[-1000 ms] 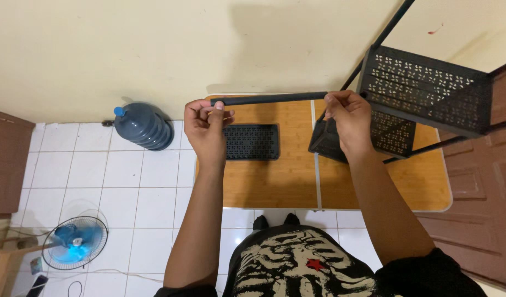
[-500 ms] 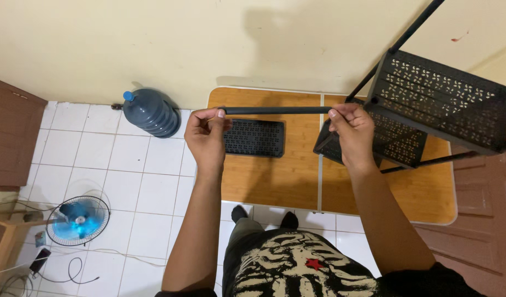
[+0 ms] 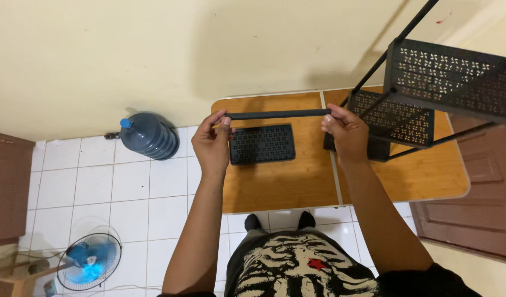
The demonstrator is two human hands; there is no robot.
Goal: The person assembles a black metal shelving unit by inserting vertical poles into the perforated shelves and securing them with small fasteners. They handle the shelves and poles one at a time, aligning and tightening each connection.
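I hold a black rod level above the table, left hand and right hand each pinched shut on an end.

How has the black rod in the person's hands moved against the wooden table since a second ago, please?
Yes. The black rod sat at the wooden table's far edge; now it lies nearer the person, just beyond the perforated panel.

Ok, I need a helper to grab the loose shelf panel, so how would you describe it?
Start at the wooden table against the cream wall. On its left half, just below the black rod held between the left hand and right hand, lies a flat perforated black panel. Unlike the tiers of the black wire rack to the right, it lies alone, unattached.
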